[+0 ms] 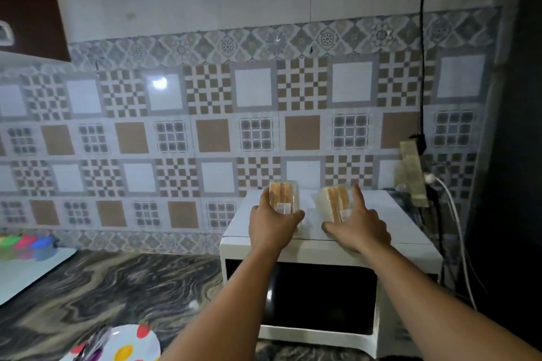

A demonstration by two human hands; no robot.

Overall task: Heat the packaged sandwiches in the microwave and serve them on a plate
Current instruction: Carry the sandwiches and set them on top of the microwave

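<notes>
Two packaged sandwiches in clear plastic wedges lie on top of the white microwave point(328, 249), whose dark door is closed. My left hand point(271, 227) grips the left sandwich pack point(283, 195) from the front. My right hand point(359, 227) is spread over the right sandwich pack point(331, 202), index finger along its right side and thumb at its front left corner. A white plate point(129, 344) with coloured fruit prints sits at the bottom left on the counter.
The marbled dark counter point(111, 284) stretches left of the microwave. A white tray point(26, 272) with coloured items lies at the far left. A power strip point(413, 173) with cables hangs on the tiled wall right of the microwave. A dark surface borders the right.
</notes>
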